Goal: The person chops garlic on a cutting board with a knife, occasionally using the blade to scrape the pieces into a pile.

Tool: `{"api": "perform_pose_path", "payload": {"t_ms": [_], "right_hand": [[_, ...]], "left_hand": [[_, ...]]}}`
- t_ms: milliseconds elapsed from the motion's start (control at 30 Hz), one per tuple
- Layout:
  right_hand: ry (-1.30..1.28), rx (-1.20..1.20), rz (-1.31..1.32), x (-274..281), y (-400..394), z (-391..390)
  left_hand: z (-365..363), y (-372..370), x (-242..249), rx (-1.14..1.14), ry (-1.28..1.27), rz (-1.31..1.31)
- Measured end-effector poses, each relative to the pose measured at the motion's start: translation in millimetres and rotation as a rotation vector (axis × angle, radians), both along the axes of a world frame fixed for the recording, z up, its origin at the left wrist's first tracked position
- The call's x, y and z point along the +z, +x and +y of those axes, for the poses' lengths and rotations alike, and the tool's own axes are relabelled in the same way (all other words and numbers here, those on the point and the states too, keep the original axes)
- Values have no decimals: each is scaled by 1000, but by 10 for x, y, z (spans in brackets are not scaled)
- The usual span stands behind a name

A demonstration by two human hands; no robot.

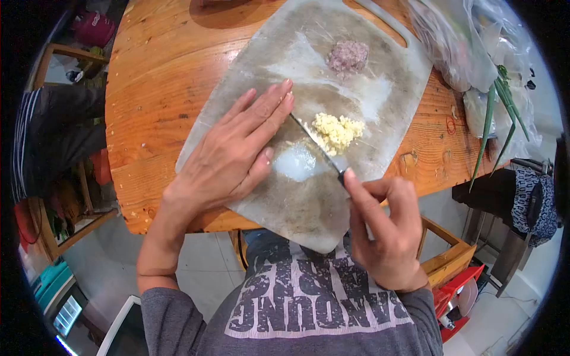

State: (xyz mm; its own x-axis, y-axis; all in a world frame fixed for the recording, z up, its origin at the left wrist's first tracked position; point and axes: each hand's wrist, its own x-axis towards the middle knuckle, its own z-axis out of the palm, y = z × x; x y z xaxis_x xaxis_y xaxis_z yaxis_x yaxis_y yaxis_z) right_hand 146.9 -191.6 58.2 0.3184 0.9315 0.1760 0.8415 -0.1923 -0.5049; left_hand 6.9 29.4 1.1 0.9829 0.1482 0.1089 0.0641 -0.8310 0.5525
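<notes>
My right hand [386, 228] grips the dark handle of a knife [314, 139], its blade slanting up and left over the cutting board [255, 77]. The blade lies along the left edge of a small heap of minced pale yellow garlic [338, 132]. With fingers stretched out, my left hand [237, 139] lies over the board, its fingertips beside the knife's tip. A round mound of finely chopped pinkish-purple shallot [348, 57] sits farther up the board. A whitish wet-looking patch [297, 161] shows below the blade.
The board rests on a wooden table [154, 118] and overhangs its near edge. Clear plastic bags [457, 47] and green onion leaves [504, 101] are at the right, the leaves hanging past the edge. A red rubber band [450, 125] lies nearby. Stools stand around the table.
</notes>
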Motion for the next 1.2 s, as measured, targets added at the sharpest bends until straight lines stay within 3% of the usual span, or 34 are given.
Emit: {"api": "perform_pose_path", "payload": {"t_ms": [200, 333, 633, 833, 967, 1200], "right_hand": [[78, -66, -14, -370, 63, -18], [84, -23, -103, -93, 130, 8], [185, -143, -30, -482, 182, -147], [223, -91, -183, -149, 149, -117], [189, -46, -165, -410, 235, -181], [209, -21, -127, -343, 271, -174]], "left_hand": [[-7, -8, 9, 9, 44, 13], [-11, -23, -14, 12, 23, -10], [-19, -23, 3, 38, 53, -38], [-63, -30, -10, 36, 13, -42], [-62, -48, 10, 32, 49, -18], [-91, -23, 6, 43, 35, -35]]}}
